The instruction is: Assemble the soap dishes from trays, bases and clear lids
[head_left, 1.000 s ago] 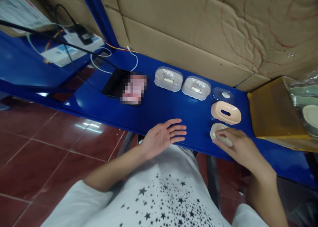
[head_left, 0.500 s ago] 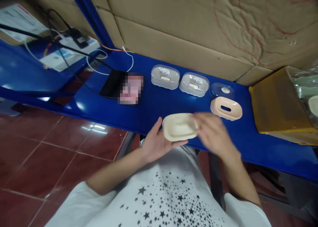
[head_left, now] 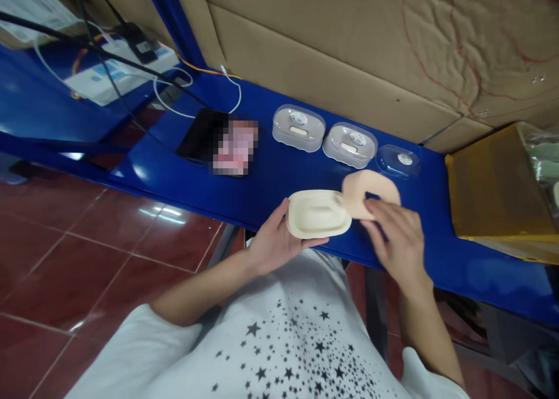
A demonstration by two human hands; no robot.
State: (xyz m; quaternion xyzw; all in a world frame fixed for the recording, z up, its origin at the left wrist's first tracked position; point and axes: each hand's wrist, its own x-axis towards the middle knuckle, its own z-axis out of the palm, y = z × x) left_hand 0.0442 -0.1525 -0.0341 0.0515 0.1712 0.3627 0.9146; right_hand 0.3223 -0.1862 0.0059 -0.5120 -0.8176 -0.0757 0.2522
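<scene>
The right hand [head_left: 402, 242] pinched the peach tray [head_left: 360, 190] near its slot, while the left hand [head_left: 273, 246] held the cream dish [head_left: 321, 214] between thumb and half-curled fingers, apparently pairing the two; the next move seemed to call for aligning their rims. Below stretched the blue table [head_left: 441, 212], a cardboard wall [head_left: 305, 43] behind, a tiled floor [head_left: 113, 265] in front.

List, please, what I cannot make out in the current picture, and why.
All in the head view:
Left hand, some fingers: hidden by the cream dish.
Peach piece, near right part: covered by the right hand.
Round label, print: too small.
Pixelated patch: detail masked.
Cardboard box, contents: cut off by right edge.
</scene>
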